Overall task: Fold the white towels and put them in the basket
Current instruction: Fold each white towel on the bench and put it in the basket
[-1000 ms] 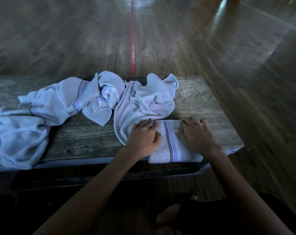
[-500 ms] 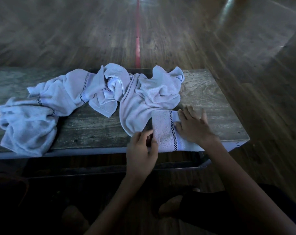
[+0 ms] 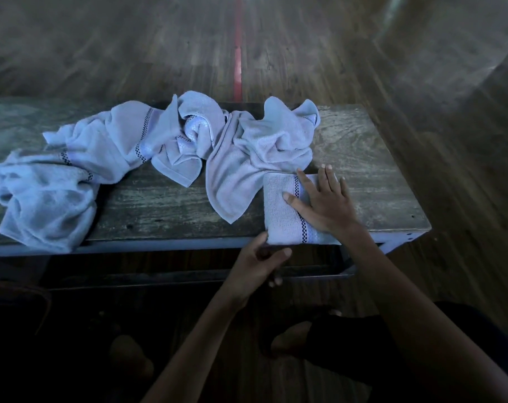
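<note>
A folded white towel (image 3: 280, 212) with a black checkered stripe lies at the near right edge of the wooden table (image 3: 369, 170). My right hand (image 3: 327, 203) rests flat on it, fingers spread. My left hand (image 3: 257, 263) is at the table's front edge, with index finger and thumb closed around the towel's near-left corner. Several crumpled white towels stretch leftwards: one beside the folded towel (image 3: 264, 146), one in the middle (image 3: 189, 132), and one draped over the left front edge (image 3: 43, 205).
The table ends just right of the folded towel, with a metal frame (image 3: 404, 238) underneath. Dark wooden floor with a red line (image 3: 237, 59) lies beyond. My feet (image 3: 290, 341) are under the table. A dim curved brown shape (image 3: 43, 301) sits low at the left.
My left hand slid off the top of the folded towel down to its near-left corner. My right hand opened flat and spread its fingers on the towel. The camera tilted down slightly.
</note>
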A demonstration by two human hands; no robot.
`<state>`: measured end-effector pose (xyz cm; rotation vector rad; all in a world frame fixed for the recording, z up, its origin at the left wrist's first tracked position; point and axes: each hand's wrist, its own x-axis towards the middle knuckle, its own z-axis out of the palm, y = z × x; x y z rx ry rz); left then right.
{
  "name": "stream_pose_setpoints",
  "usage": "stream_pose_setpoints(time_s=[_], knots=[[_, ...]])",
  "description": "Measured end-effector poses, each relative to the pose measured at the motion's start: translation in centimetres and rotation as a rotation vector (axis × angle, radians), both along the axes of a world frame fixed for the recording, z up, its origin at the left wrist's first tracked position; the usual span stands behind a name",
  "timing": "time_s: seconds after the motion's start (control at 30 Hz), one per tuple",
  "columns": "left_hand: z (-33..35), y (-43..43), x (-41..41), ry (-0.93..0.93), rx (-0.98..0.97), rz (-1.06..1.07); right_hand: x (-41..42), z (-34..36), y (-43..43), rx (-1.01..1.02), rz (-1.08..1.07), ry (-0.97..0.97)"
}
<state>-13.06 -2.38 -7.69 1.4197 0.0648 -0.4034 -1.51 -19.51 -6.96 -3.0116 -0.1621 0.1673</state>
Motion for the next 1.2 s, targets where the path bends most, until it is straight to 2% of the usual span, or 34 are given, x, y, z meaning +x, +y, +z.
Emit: stream_pose_setpoints(time_s=[0.1,0.3,0.5,0.6,0.67,0.73,0.77,0.83,0.9,0.97,1.03,1.13,1.2], knots=[[0.5,0.1,0.7,0.007,0.041,-0.059,0.1,0.0,0.0,0.008,-0.013,-0.015],[-0.7,0.7,0.4,-0.056,0.136,0.038,0.1,0.0,0.0,0.03,-0.028,-0.014],[-1.2,0.0,-0.3,-0.046,0.038,0.082,0.3,-0.1,0.2,0.007,-0.047,-0.016],[-0.8,0.4,-0.4,-0.065,0.156,0.104,0.4,-0.1,0.1,0.005,-0.055,-0.016],[0.0,0.6,-0.3,-0.19,0.305,0.282,0.3,0.0,0.1,0.033,-0.043,-0.006],[1.1,0.4,0.3,-0.456,0.453,0.456,0.3,0.4,-0.2,0.153,-0.021,0.023],[1.6,0.0,1.0,-0.603,0.569,0.451,0.2,0.9,-0.4,0.277,-0.026,0.045],[2.1,-1.4,3.0,-0.776,0.858,0.285,-0.2,1.8,-1.3,0.601,-0.101,0.028],[2.6,-3.2,5.3,-0.767,1.098,0.033,-1.2,3.1,-2.6,0.829,-0.211,-0.077],[2.7,-4.7,7.4,-0.716,1.264,-0.195,-3.1,3.8,-4.1,0.868,-0.274,-0.207],[2.1,-5.5,8.9,-0.712,1.336,-0.318,-5.4,3.2,-5.3,0.821,-0.358,-0.261],[1.1,-5.7,9.7,-0.681,1.409,-0.38,-8.4,1.1,-5.9,0.79,-0.447,-0.182],[0.3,-5.6,9.5,-0.707,1.449,-0.35,-10.0,0.2,-5.4,0.88,-0.44,-0.093]])
